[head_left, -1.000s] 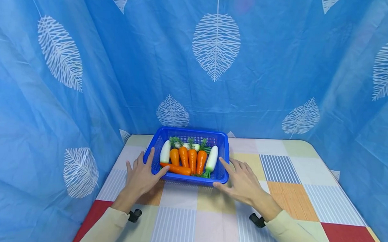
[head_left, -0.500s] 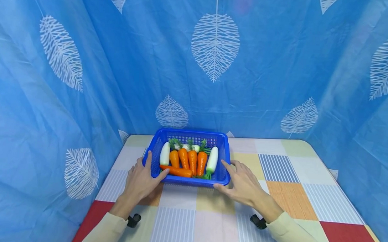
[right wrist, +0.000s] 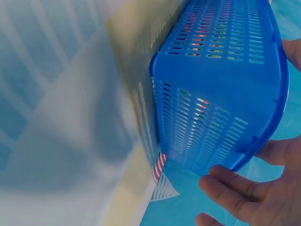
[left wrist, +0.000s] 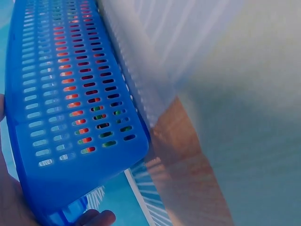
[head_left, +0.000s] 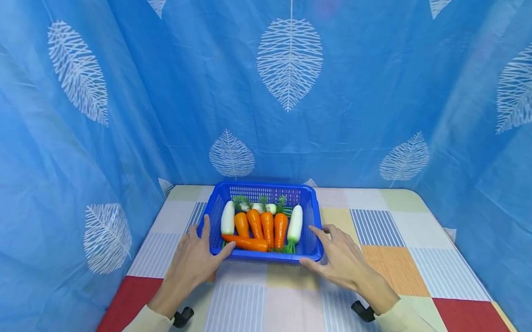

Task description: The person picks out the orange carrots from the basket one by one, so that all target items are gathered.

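A blue plastic basket (head_left: 263, 256) with slotted walls sits on the table in the head view. Several orange carrots (head_left: 255, 224) lie inside, one of them crosswise (head_left: 245, 243) along the front. White radishes flank them at left (head_left: 228, 218) and right (head_left: 295, 224), and another pale vegetable (head_left: 260, 208) lies behind. My left hand (head_left: 191, 258) holds the front left corner, thumb at the front rim and fingers along the side. At the front right corner, my right hand (head_left: 349, 262) grips the rim; the right wrist view shows its fingers (right wrist: 230, 188) under the side rim.
A checked, patchwork-patterned cloth (head_left: 287, 313) covers the table. Blue curtains (head_left: 361, 91) with white leaf prints rise behind it and along both sides. A black band (head_left: 183, 318) circles the left wrist, and another (head_left: 363, 311) the right.
The basket with its vegetables has slid toward me, away from the back curtain. Both hands have moved back with it, staying at its front corners.
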`<state>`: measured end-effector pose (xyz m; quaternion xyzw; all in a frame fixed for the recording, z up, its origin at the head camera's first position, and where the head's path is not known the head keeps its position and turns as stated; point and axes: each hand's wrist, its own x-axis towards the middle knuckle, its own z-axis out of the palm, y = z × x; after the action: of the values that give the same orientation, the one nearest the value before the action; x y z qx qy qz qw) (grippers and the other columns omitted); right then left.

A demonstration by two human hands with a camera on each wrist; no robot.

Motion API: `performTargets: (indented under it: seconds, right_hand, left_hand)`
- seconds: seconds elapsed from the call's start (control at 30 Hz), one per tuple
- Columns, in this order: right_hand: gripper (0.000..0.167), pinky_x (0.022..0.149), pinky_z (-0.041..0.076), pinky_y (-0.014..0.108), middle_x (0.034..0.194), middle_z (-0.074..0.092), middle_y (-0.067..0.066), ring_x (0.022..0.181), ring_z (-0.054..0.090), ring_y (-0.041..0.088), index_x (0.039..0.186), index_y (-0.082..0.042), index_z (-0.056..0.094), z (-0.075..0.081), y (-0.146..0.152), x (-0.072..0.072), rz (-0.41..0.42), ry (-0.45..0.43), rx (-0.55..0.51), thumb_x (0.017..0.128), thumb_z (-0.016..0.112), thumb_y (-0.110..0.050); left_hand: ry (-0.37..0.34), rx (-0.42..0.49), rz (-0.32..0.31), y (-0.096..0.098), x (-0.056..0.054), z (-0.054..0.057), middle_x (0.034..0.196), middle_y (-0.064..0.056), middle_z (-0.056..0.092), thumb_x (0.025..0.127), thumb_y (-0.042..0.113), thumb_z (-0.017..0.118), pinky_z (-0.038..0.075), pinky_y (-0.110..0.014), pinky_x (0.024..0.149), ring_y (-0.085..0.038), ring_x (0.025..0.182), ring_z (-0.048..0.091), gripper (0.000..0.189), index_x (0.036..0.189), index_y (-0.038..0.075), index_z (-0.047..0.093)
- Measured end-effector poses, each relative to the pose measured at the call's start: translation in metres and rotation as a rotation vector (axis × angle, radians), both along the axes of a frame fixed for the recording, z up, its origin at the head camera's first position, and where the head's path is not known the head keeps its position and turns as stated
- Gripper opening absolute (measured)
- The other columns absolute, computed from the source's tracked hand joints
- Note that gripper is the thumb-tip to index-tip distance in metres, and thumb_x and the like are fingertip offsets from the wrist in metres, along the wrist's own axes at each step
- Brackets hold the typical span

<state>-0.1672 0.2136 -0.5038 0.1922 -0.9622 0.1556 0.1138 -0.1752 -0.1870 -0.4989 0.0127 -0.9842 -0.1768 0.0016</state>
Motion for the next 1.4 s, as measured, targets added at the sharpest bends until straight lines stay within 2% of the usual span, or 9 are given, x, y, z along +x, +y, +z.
performTargets:
  seconds: [0.27,0.47,0.67,0.87,1.07,1.17,1.23,1.4]
  right_hand:
    - [0.085,0.107,0.064,0.068,0.147,0.073,0.022,0.127,0.075,0.040,0.160,-0.016,0.070,0.003,0.010,0.013,-0.028,0.022,0.012,0.100,0.078,-0.075]
    - [0.079,0.100,0.068,0.063,0.142,0.075,0.021,0.120,0.076,0.038,0.155,-0.017,0.073,0.005,0.019,0.029,-0.072,0.028,0.042,0.098,0.083,-0.071]
    - [0.076,0.103,0.068,0.065,0.142,0.075,0.020,0.123,0.076,0.039,0.152,-0.019,0.075,0.009,0.026,0.040,-0.105,0.018,0.061,0.098,0.082,-0.072]
    - [0.078,0.105,0.067,0.069,0.145,0.074,0.019,0.125,0.076,0.040,0.156,-0.019,0.072,0.016,0.030,0.040,-0.083,-0.029,0.071,0.100,0.080,-0.072]
    - [0.082,0.114,0.058,0.080,0.159,0.067,0.022,0.142,0.068,0.051,0.163,-0.016,0.066,0.043,0.027,0.025,-0.055,-0.046,0.093,0.101,0.082,-0.069]
    - [0.080,0.115,0.060,0.076,0.159,0.067,0.023,0.142,0.069,0.049,0.164,-0.014,0.065,0.061,0.018,0.011,-0.001,-0.077,0.071,0.103,0.084,-0.061]
    - [0.078,0.113,0.064,0.071,0.157,0.069,0.023,0.138,0.072,0.046,0.165,-0.013,0.064,0.071,0.009,0.000,0.052,-0.134,0.037,0.104,0.084,-0.058]
    - [0.074,0.106,0.069,0.061,0.157,0.069,0.025,0.125,0.078,0.039,0.166,-0.008,0.061,0.082,-0.018,-0.033,0.191,-0.384,-0.072,0.108,0.083,-0.048]
  left_hand:
    - [0.034,-0.033,-0.014,0.011,0.019,0.005,0.168,-0.042,0.049,0.101,0.090,0.060,0.058,-0.075,0.119,-0.057,0.137,0.067,0.129,0.186,0.001,0.019]
    - [0.046,-0.064,-0.018,0.024,0.031,0.006,0.165,-0.040,0.051,0.099,0.090,0.064,0.060,-0.073,0.117,-0.052,0.131,0.070,0.130,0.184,0.000,0.024]
    - [0.042,-0.069,-0.005,0.033,0.042,0.007,0.168,-0.037,0.050,0.098,0.088,0.069,0.059,-0.073,0.117,-0.051,0.132,0.070,0.130,0.184,0.000,0.026]
    - [0.039,-0.058,0.005,0.035,0.045,0.006,0.169,-0.035,0.050,0.098,0.087,0.069,0.059,-0.073,0.117,-0.051,0.135,0.068,0.129,0.186,0.004,0.023]
    - [0.007,0.000,-0.033,0.033,0.036,0.008,0.179,-0.036,0.044,0.099,0.088,0.066,0.055,-0.078,0.122,-0.057,0.151,0.061,0.127,0.188,0.010,0.018]
    - [0.000,0.028,-0.052,0.032,0.027,0.008,0.184,-0.035,0.037,0.101,0.089,0.061,0.054,-0.080,0.122,-0.059,0.157,0.056,0.125,0.188,0.012,0.017]
    - [0.000,0.034,-0.064,0.031,0.021,0.008,0.186,-0.035,0.035,0.102,0.089,0.059,0.055,-0.081,0.120,-0.060,0.159,0.055,0.124,0.188,0.012,0.017]
    - [-0.010,0.048,-0.070,0.032,0.009,0.007,0.187,-0.034,0.032,0.104,0.087,0.058,0.056,-0.081,0.120,-0.063,0.158,0.055,0.121,0.188,0.011,0.016]
